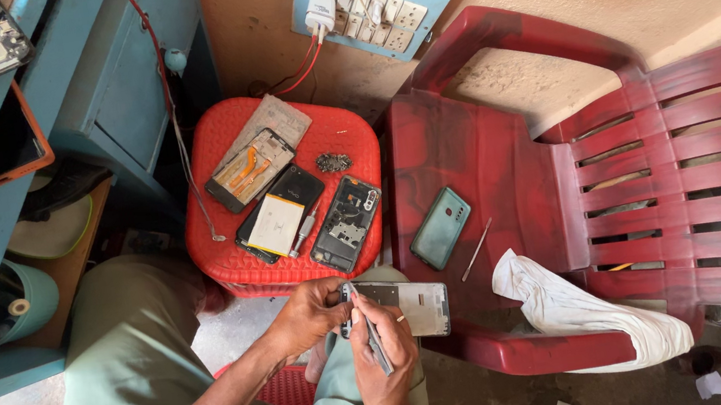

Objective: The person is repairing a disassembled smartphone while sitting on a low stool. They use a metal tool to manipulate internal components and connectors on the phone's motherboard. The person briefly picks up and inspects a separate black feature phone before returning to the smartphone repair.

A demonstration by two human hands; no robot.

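A: Silver phone frame point(409, 305), opened up, held over the lap just in front of the red chair point(488, 164). Long axis runs left to right, slightly tilted.

B: Which hand has it?

A: Left hand point(306, 317) is closed around the frame's left end. Right hand point(385, 346) is below it, fingers pinched shut on a thin metal tool point(373, 339), tip pointing up at that same left end. So both hands crowd the left end; the right end sticks out free toward the chair.

B: Nearer hand?

A: Both touching or nearly. Whether the tool tip touches the frame, can't tell.

B: Around it?

A: Red stool point(341, 134) just above the hands, with a black phone body point(345, 224), a white battery point(276, 225) on a dark phone and another opened phone point(249, 169). Chair seat holds a green phone back point(441, 229), a thin stick point(476, 250) and a white cloth point(586, 311). Blue switch board point(369, 1) on the wall.
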